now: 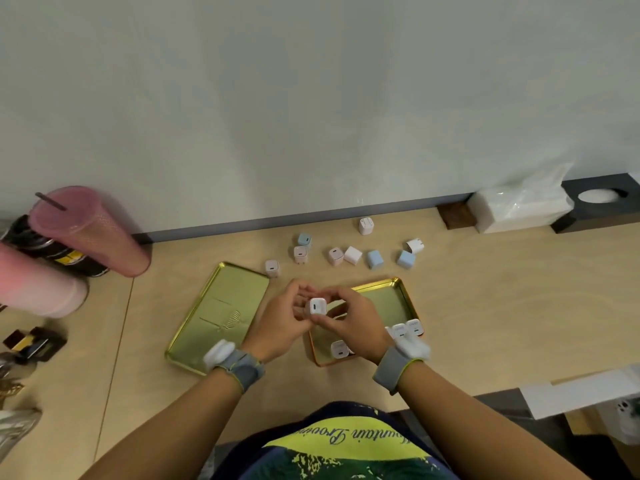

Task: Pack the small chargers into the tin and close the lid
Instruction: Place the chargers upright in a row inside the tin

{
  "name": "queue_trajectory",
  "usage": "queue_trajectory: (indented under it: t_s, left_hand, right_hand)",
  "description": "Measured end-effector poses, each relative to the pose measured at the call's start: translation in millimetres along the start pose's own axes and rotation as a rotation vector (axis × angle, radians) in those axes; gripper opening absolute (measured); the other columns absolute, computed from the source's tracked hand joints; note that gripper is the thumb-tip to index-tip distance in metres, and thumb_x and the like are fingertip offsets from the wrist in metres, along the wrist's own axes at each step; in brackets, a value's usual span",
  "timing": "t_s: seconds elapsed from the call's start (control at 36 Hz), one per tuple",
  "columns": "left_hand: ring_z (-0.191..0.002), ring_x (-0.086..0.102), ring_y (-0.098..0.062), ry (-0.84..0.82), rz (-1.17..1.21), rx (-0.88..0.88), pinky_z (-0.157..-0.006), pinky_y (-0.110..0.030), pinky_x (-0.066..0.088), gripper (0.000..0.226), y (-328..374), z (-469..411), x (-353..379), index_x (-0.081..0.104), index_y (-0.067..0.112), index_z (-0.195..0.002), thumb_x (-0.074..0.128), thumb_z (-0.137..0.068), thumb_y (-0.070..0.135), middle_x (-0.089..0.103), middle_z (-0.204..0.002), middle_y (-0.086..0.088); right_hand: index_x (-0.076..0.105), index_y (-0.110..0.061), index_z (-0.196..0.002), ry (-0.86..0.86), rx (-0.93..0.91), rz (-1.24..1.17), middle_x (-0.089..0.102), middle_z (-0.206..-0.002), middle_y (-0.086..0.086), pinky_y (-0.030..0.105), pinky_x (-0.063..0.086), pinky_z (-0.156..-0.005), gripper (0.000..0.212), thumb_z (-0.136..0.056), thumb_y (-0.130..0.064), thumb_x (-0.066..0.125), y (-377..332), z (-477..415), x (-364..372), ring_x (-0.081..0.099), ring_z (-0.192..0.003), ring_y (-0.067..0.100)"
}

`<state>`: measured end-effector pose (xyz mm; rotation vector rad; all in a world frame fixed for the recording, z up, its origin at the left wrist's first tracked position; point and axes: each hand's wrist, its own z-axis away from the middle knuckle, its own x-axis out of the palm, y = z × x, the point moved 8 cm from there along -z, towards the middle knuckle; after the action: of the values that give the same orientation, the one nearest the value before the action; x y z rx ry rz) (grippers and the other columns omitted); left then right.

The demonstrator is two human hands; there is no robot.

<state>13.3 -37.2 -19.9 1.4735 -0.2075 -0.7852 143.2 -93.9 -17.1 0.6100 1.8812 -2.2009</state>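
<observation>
Beyond the hands, toward the wall, loose chargers lie scattered on the wooden table point(485, 289): a blue one point(304, 240) touching a pink one point(300, 254), another pink one point(335, 256) just beside a white one point(353, 255), two more blue ones point(374, 259) and point(405, 259), a white one point(415, 245) tipped on its side, and a white one point(365, 225) farthest off; one more point(272, 268) sits at the far corner of the lid point(214, 317), which lies gold inside up under and to the left of the left hand; far left of the hands stand a pink tumbler point(90, 230) with a straw and a second pink cup point(38, 289); far right, by the wall, a wrapped white pack point(519, 209); nothing lies between the hands and the tin.

The tin point(398, 299) sits open beneath the right hand, which hides much of its floor; chargers already stand inside, one point(338, 348) near the wrist and a few point(405, 329) to the right of the hand.

Both hands meet above the tin's left edge; the left hand point(280, 327) and the right hand point(353, 323) together pinch one white charger point(317, 306) by fingertips, its port face turned up toward the camera; both wrists wear grey bands; forearms angle inward from the body.
</observation>
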Motion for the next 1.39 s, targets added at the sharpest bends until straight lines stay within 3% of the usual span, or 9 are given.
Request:
queue_trajectory:
  t_s: [0.14, 0.25, 0.39, 0.58, 0.69, 0.86, 1.03, 1.19, 1.39]
  left_hand:
    - [-0.090, 0.058, 0.012, 0.129, -0.181, 0.052, -0.070, -0.004, 0.047, 0.040, 11.3, 3.9, 3.7, 0.058, 0.021, -0.108, 0.077, -0.074, 0.010, 0.059, -0.094, 0.018]
    - [-0.094, 0.060, -0.010, 0.058, -0.239, -0.052, -0.080, -0.026, 0.054, 0.043, 0.7, 6.3, 10.2, 0.055, 0.022, -0.118, 0.076, -0.079, 0.021, 0.059, -0.104, 0.003]
    - [-0.109, 0.053, -0.014, -0.008, -0.439, -0.245, -0.086, -0.022, 0.039, 0.053, -40.3, 16.8, 10.6, 0.049, 0.027, -0.128, 0.072, -0.082, 0.034, 0.049, -0.124, 0.004]
    - [-0.104, 0.065, -0.031, 0.000, -0.134, -0.493, -0.086, -0.040, 0.057, 0.037, -82.6, 25.5, 22.8, 0.052, 0.013, -0.133, 0.057, -0.096, 0.018, 0.062, -0.124, -0.013]
    - [-0.082, 0.067, -0.025, 0.052, 0.011, -0.540, -0.061, -0.027, 0.060, 0.037, -94.9, 26.5, 28.6, 0.051, 0.009, -0.132, 0.058, -0.095, 0.009, 0.062, -0.121, -0.021]
    - [-0.071, 0.067, -0.027, 0.086, -0.025, -0.535, -0.064, -0.039, 0.061, 0.033, -100.9, 22.1, 26.2, 0.056, 0.013, -0.123, 0.064, -0.091, 0.010, 0.068, -0.100, -0.011]
    - [-0.049, 0.065, -0.011, 0.112, -0.121, -0.542, -0.053, -0.030, 0.059, 0.030, -103.4, 6.9, 21.9, 0.059, 0.016, -0.118, 0.065, -0.089, 0.017, 0.068, -0.074, 0.006]
    - [-0.094, 0.067, -0.029, 0.173, -0.189, -0.548, -0.081, -0.036, 0.055, 0.031, -100.6, -8.2, 19.1, 0.061, 0.016, -0.116, 0.065, -0.089, 0.031, 0.069, -0.103, -0.005]
    - [-0.076, 0.062, -0.024, 0.473, -0.199, -0.426, -0.062, -0.027, 0.045, 0.006, -83.9, -25.4, -22.5, 0.061, 0.031, -0.091, 0.056, -0.094, 0.029, 0.066, -0.083, -0.002]
  right_hand:
    - [0.069, -0.027, -0.091, 0.062, 0.030, 0.047, 0.072, -0.080, -0.010, 0.017, 0.053, -0.065, 0.028, -0.070, -0.042, 0.081, 4.8, -3.4, -3.8, 0.066, -0.072, 0.004]
    - [0.067, -0.028, -0.089, 0.015, 0.045, 0.178, 0.069, -0.078, -0.013, 0.011, 0.047, -0.063, 0.026, -0.068, -0.038, 0.077, 15.2, -6.0, -1.8, 0.062, -0.072, 0.002]
    - [0.066, -0.017, -0.102, -0.131, 0.087, 0.433, 0.071, -0.101, 0.004, 0.031, 0.049, -0.077, 0.027, -0.076, -0.025, 0.069, 42.1, -5.8, 6.2, 0.064, -0.091, 0.025]
    - [0.066, -0.021, -0.113, -0.518, -0.017, 0.493, 0.071, -0.110, 0.004, 0.032, 0.050, -0.084, 0.037, -0.078, -0.029, 0.074, 49.1, 10.2, 44.6, 0.065, -0.097, 0.022]
    - [0.062, -0.024, -0.118, -0.653, -0.092, 0.593, 0.068, -0.116, 0.002, 0.035, 0.049, -0.086, 0.048, -0.074, -0.036, 0.077, 53.4, 21.5, 54.2, 0.061, -0.102, 0.022]
    - [0.059, -0.029, -0.117, -0.621, -0.248, 0.708, 0.066, -0.113, 0.000, 0.039, 0.048, -0.085, 0.033, -0.084, -0.035, 0.064, 55.1, 26.3, 55.0, 0.058, -0.102, 0.025]
    - [0.055, -0.031, -0.120, -0.589, -0.265, 0.729, 0.064, -0.114, 0.000, 0.041, 0.048, -0.086, 0.033, -0.088, -0.039, 0.059, 55.6, 19.1, 53.1, 0.057, -0.104, 0.025]
    - [0.045, -0.032, -0.133, -0.609, -0.294, 0.749, 0.055, -0.129, 0.001, 0.041, 0.044, -0.094, 0.057, -0.082, -0.050, 0.062, 63.8, 11.9, 36.1, 0.051, -0.114, 0.026]
    - [0.044, -0.033, -0.136, -0.272, -0.232, 0.536, 0.050, -0.135, -0.002, 0.033, 0.042, -0.103, 0.056, -0.085, -0.051, 0.057, 70.6, -4.0, -35.7, 0.047, -0.122, 0.017]
